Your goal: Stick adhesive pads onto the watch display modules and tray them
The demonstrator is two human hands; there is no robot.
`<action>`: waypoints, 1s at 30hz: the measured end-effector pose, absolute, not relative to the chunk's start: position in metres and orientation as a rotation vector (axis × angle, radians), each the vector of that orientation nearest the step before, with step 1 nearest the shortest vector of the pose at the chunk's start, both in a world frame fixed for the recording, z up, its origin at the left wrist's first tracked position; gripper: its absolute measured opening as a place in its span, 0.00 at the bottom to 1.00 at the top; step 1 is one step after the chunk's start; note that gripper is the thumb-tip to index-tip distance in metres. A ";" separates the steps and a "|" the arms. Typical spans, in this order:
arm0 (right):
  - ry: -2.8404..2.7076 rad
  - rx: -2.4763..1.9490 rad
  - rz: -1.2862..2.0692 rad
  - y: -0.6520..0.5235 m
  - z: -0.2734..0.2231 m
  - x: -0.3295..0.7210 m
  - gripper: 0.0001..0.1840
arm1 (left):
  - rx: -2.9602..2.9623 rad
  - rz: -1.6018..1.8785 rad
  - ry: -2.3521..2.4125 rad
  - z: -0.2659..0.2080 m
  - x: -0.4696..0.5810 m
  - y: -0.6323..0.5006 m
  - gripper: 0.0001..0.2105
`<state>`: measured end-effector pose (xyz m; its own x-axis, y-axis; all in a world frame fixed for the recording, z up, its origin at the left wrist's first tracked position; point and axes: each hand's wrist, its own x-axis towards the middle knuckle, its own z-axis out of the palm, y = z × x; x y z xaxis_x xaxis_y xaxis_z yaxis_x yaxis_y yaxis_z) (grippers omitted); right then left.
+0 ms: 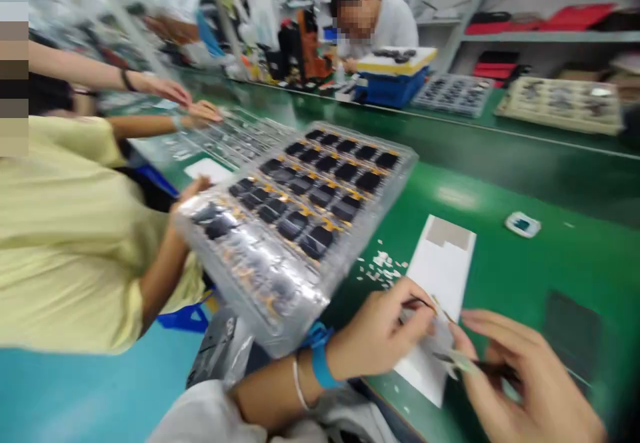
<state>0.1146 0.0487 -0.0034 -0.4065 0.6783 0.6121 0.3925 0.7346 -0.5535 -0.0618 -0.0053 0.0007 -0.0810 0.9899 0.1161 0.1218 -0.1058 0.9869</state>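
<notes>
My left hand [373, 336], a blue band on its wrist, is closed in a pinch on a small part with an orange flex strip [440, 309], over a long white card [443, 259]. My right hand [530, 369] is closed around a dark, slim tool that looks like tweezers [493, 368]. A pale, thin piece [461, 361] shows by its fingertips, close to the left hand's part. Blur and fingers hide exactly how the two meet. Small white scraps [384, 266] lie beside the card.
Left of my hands, a clear tray [400, 156] of small black screens is touched by a hand [187, 213] of a person in yellow. A small white piece [523, 225] and a dark sheet [570, 333] lie rightward. Another person sits across the green bench.
</notes>
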 end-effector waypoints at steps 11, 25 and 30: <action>-2.145 -0.832 0.241 0.036 0.002 0.096 0.13 | 1.303 1.205 1.239 -0.009 -0.066 -0.004 0.07; -2.345 -0.864 0.051 0.038 -0.001 0.093 0.13 | 1.435 1.107 1.328 -0.009 -0.070 -0.006 0.04; -2.102 -0.991 0.541 0.049 0.005 0.094 0.05 | 1.368 1.151 1.358 -0.010 -0.068 -0.006 0.07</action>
